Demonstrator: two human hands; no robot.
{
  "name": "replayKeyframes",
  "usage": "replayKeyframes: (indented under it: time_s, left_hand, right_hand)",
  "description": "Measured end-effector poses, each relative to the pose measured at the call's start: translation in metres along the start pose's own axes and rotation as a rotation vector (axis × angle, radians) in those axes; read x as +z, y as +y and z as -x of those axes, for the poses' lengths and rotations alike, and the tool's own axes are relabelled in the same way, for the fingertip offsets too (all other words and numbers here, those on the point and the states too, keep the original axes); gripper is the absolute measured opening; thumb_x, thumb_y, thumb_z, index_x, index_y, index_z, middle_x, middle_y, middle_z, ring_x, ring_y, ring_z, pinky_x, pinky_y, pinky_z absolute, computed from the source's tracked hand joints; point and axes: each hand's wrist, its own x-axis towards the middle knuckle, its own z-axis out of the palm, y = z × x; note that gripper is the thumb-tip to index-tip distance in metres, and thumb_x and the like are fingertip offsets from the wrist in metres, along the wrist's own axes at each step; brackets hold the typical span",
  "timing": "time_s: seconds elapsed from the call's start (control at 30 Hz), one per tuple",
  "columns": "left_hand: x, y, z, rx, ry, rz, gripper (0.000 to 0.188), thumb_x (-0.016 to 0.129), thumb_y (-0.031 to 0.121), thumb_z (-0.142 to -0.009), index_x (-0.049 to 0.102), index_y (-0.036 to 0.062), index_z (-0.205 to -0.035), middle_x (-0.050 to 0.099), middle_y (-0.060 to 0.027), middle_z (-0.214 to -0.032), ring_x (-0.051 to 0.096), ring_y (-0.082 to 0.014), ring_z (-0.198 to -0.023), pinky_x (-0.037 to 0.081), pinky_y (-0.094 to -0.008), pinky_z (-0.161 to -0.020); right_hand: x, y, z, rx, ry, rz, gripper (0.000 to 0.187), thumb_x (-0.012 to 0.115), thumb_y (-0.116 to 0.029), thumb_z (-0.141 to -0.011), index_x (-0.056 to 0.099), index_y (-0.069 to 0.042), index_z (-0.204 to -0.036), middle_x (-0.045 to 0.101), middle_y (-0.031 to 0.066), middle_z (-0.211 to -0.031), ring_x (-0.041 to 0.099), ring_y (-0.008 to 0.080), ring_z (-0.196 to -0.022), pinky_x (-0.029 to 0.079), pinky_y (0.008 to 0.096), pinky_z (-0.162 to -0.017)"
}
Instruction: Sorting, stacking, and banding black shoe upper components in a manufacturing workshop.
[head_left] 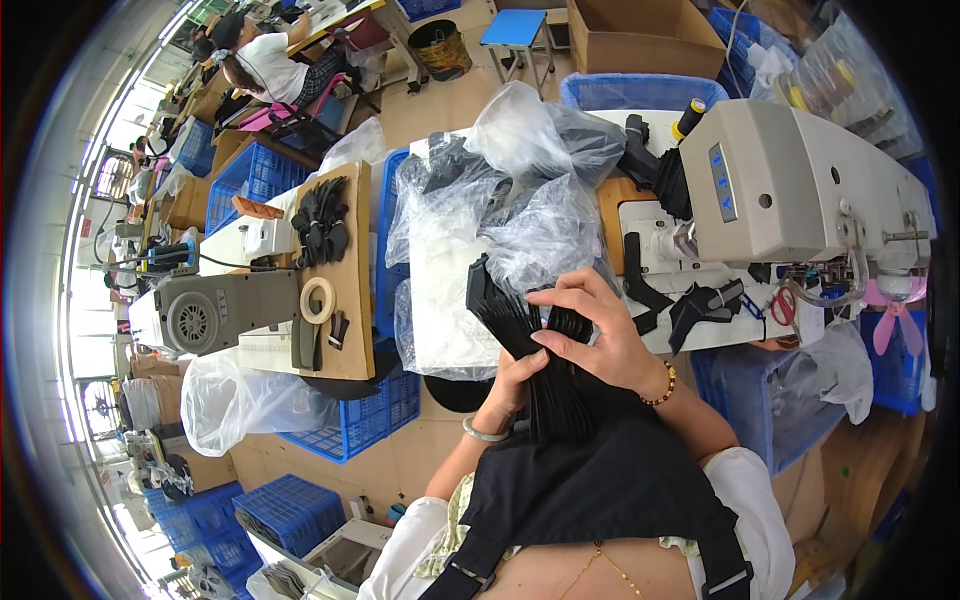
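Note:
A thick bundle of black fabric strips [490, 305] stands in front of my chest, its layers fanned at the upper end. My left hand [517, 380] is closed round the bundle from its left side. With thumb and bent fingers, my right hand [597, 330] grips the layers on the right side. Just beyond lie crumpled clear plastic bags [545, 235] on the white table [445, 325]. More black fabric pieces [705, 308] lie to the right, beside red-handled scissors [783, 306].
A sewing machine [755, 180] stands at the right, with a black-and-yellow thread spool [689, 119] and a pink fan [897, 325]. Another machine [200, 312], a tape roll [318, 299] and black strips [320, 220] are at the left. Blue crates [290, 510] stand around. A person [268, 62] sits far left.

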Motion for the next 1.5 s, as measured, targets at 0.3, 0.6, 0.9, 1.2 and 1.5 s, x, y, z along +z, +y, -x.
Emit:
replayKeyframes:
  time_s: [0.3, 0.6, 0.9, 1.2, 1.5]
  left_hand:
    - [-0.002, -0.001, 0.0, -0.02, -0.001, 0.003, 0.063, 0.071, 0.027, -0.072, 0.044, 0.0004, -0.123, 0.054, -0.0089, -0.111, 0.055, -0.0194, -0.102, 0.046, -0.0326, -0.088]
    - [-0.002, 0.001, -0.002, -0.053, -0.035, -0.029, 0.068, 0.071, 0.027, -0.072, 0.04, 0.0002, -0.126, 0.052, -0.0094, -0.115, 0.054, -0.0201, -0.106, 0.044, -0.0338, -0.09]
    - [-0.004, 0.0, -0.002, -0.051, -0.09, 0.007, 0.066, 0.071, 0.028, -0.075, 0.041, 0.0004, -0.127, 0.053, -0.0088, -0.116, 0.053, -0.0199, -0.107, 0.044, -0.0342, -0.091]
    - [-0.001, 0.001, -0.006, -0.071, -0.139, 0.029, 0.058, 0.07, 0.02, -0.078, 0.043, 0.001, -0.125, 0.054, -0.0075, -0.113, 0.054, -0.0171, -0.105, 0.044, -0.0326, -0.091]
    - [0.006, 0.003, -0.005, -0.038, -0.107, -0.008, 0.058, 0.07, 0.02, -0.077, 0.043, 0.0019, -0.124, 0.055, -0.006, -0.11, 0.055, -0.0152, -0.101, 0.045, -0.0298, -0.088]
  right_hand:
    - [0.001, -0.002, 0.005, 0.113, 0.045, -0.068, 0.041, 0.076, -0.011, -0.072, 0.056, -0.005, -0.107, 0.053, 0.0069, -0.102, 0.051, 0.0136, -0.084, 0.042, 0.0253, -0.075]
    - [0.01, 0.003, 0.007, 0.187, 0.011, -0.287, 0.038, 0.071, -0.004, -0.078, 0.042, -0.003, -0.103, 0.057, 0.0168, -0.108, 0.056, 0.0178, -0.101, 0.044, 0.0288, -0.087]
    - [0.01, 0.006, 0.01, 0.145, 0.04, -0.305, 0.038, 0.068, -0.003, -0.079, 0.043, -0.003, -0.107, 0.056, 0.0142, -0.11, 0.056, 0.0167, -0.098, 0.043, 0.029, -0.088]
    - [-0.011, -0.003, -0.007, -0.071, -0.089, 0.032, 0.044, 0.058, -0.001, -0.076, 0.06, -0.01, -0.119, 0.057, 0.0107, -0.101, 0.059, 0.0173, -0.073, 0.048, 0.0256, -0.065]
    - [-0.012, 0.008, -0.002, -0.106, -0.06, -0.001, 0.034, 0.06, -0.001, -0.074, 0.063, -0.005, -0.108, 0.058, 0.0156, -0.1, 0.059, 0.0228, -0.08, 0.047, 0.03, -0.071]
